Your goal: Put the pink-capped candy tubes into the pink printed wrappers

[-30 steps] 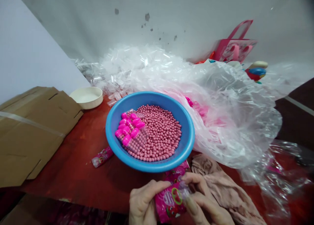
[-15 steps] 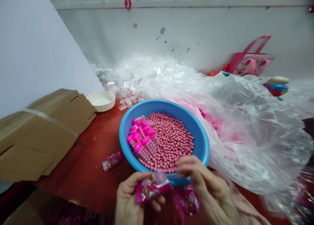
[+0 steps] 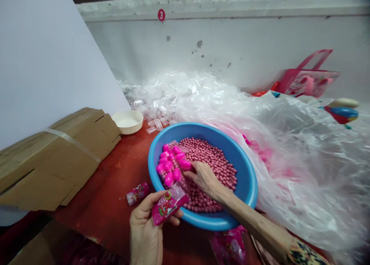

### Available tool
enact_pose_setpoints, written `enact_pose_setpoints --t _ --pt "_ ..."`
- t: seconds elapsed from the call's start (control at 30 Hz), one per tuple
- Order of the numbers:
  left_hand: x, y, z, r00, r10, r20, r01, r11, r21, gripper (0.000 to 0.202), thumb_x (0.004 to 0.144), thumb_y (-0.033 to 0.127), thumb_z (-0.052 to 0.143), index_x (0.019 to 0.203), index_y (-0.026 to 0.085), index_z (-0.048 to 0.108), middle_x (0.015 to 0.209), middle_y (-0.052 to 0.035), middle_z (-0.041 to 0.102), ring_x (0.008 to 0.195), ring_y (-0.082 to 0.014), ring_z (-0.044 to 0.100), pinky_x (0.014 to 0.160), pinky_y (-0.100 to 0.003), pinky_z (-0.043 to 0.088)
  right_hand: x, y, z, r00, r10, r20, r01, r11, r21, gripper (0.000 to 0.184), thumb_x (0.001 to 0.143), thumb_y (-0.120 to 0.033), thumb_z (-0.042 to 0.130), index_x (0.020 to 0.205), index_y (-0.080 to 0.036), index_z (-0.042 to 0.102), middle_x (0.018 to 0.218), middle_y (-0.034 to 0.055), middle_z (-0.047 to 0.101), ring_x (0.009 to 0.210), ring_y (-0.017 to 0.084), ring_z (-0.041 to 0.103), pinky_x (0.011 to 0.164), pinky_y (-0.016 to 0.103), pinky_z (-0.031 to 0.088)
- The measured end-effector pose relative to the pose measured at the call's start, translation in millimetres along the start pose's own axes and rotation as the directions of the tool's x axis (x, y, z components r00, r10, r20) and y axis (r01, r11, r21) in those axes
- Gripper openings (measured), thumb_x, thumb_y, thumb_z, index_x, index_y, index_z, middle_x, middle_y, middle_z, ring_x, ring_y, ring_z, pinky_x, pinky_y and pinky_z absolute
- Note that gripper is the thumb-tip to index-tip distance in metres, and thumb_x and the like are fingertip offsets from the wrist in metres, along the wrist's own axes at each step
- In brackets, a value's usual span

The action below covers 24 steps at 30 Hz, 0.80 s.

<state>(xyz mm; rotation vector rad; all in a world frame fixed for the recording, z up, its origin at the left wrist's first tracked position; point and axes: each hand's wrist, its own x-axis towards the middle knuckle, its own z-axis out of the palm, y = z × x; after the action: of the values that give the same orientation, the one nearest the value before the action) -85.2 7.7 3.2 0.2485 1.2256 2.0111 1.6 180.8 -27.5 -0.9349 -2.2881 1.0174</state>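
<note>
My left hand (image 3: 146,222) holds a small printed pink packet (image 3: 167,210) at the near rim of a blue basin (image 3: 252,180). In the basin lie many small round pink beads (image 3: 215,157). Several clear bead-filled containers with bright pink caps (image 3: 168,166) are piled on the basin's left side. My right hand (image 3: 206,177) reaches over the rim, its fingers closed at the pink cap of one such container (image 3: 185,164); the container's body is partly hidden. Another pink packet (image 3: 138,193) rests on the red table, left of the basin.
Folded cardboard (image 3: 63,153) lies at left, beside a shallow white dish (image 3: 128,122). Clear small plastic pieces (image 3: 164,99) are heaped behind the basin. Plastic sheeting (image 3: 303,161) spreads over the right side. More pink packets (image 3: 229,247) sit below the basin's near edge.
My right hand has moved from the near rim into the basin, onto a pink-capped container. My left hand keeps the packet, now tilted more upward. The camera view has shifted slightly.
</note>
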Motion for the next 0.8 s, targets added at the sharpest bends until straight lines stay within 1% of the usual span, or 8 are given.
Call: enact_pose_setpoints --t 0.17,0.3,0.37,0.47,0.53,0.6,0.73,0.8 --pt "3 -3 -12.3 0.994 0.104 -0.029 -0.101 0.991 0.09 0.019 0.061 0.014 0.081 0.077 0.022 0.082 0.061 -0.0053 0.078 0.051 -0.0193 0.072 0.049 -0.02 0.057 -6 -14 -16 0.996 0.079 0.048 -0.085 0.987 0.137 0.031 0.093 -0.032 0.059 0.121 -0.019 0.058 0.121 0.0078 0.062 0.098 0.02 0.065 0.082 0.041 0.055" --pt "5 -6 -20.9 0.985 0.172 0.008 -0.171 0.968 0.183 0.018 0.066 0.016 0.077 0.082 0.022 0.082 0.064 -0.0054 0.079 0.052 -0.0211 0.072 0.051 -0.023 0.059 -33 -37 -33 0.993 0.054 0.103 -0.083 0.953 0.292 0.025 0.098 -0.039 0.046 0.101 -0.019 0.06 0.088 0.0026 0.066 0.076 0.015 0.065 0.071 0.033 0.056" --pt "5 -6 -23.0 0.978 0.206 0.025 -0.206 0.95 0.236 0.018 0.067 0.015 0.074 0.082 0.021 0.082 0.064 -0.0051 0.079 0.051 -0.0208 0.071 0.05 -0.024 0.059 -51 -47 -42 0.989 0.043 0.142 -0.089 0.938 0.335 0.026 0.095 -0.044 0.047 0.096 -0.022 0.061 0.085 0.0015 0.066 0.078 0.016 0.064 0.072 0.03 0.056" --pt "4 -6 -24.2 0.962 0.27 0.043 -0.267 0.898 0.348 0.019 0.067 0.014 0.072 0.082 0.021 0.082 0.067 -0.0053 0.08 0.053 -0.0219 0.072 0.052 -0.026 0.059 -73 -58 -53 0.985 0.093 0.144 -0.141 0.916 0.376 0.029 0.092 -0.048 0.051 0.101 -0.025 0.066 0.087 0.0006 0.067 0.08 0.015 0.063 0.073 0.027 0.055" --pt "3 -5 -24.3 0.955 0.289 0.068 -0.291 0.863 0.414 0.02 0.069 0.013 0.07 0.083 0.021 0.082 0.069 -0.0052 0.08 0.054 -0.022 0.072 0.054 -0.027 0.06 -82 -62 -59 0.977 0.135 0.168 -0.196 0.879 0.435 0.031 0.091 -0.049 0.054 0.107 -0.027 0.068 0.087 -0.0002 0.068 0.079 0.015 0.064 0.073 0.024 0.055" --pt "2 -3 -23.4 0.95 0.295 0.101 -0.308 0.832 0.461 0.023 0.07 0.012 0.067 0.083 0.023 0.082 0.07 -0.0039 0.08 0.052 -0.0205 0.071 0.054 -0.026 0.06 -87 -65 -63 0.97 0.132 0.204 -0.214 0.86 0.463 0.031 0.092 -0.048 0.054 0.11 -0.029 0.069 0.086 -0.0009 0.07 0.076 0.014 0.065 0.071 0.023 0.056" --pt "2 5 -18.0 0.926 0.339 0.166 -0.375 0.778 0.505 0.032 0.067 0.006 0.066 0.081 0.03 0.082 0.068 0.0023 0.08 0.054 -0.0171 0.071 0.059 -0.021 0.058 -90 -63 -65 0.99 0.048 0.133 -0.094 0.926 0.365 0.021 0.091 -0.04 0.057 0.105 -0.035 0.073 0.08 -0.0036 0.072 0.071 0.014 0.066 0.068 0.021 0.055" --pt "2 9 -15.3 0.924 0.331 0.19 -0.381 0.78 0.496 0.037 0.067 0.003 0.065 0.08 0.034 0.082 0.066 0.0047 0.079 0.057 -0.016 0.072 0.06 -0.017 0.056 -91 -60 -66 0.996 -0.024 0.085 -0.004 0.949 0.315 0.019 0.09 -0.038 0.059 0.102 -0.037 0.074 0.078 -0.0036 0.074 0.07 0.014 0.068 0.067 0.021 0.055"
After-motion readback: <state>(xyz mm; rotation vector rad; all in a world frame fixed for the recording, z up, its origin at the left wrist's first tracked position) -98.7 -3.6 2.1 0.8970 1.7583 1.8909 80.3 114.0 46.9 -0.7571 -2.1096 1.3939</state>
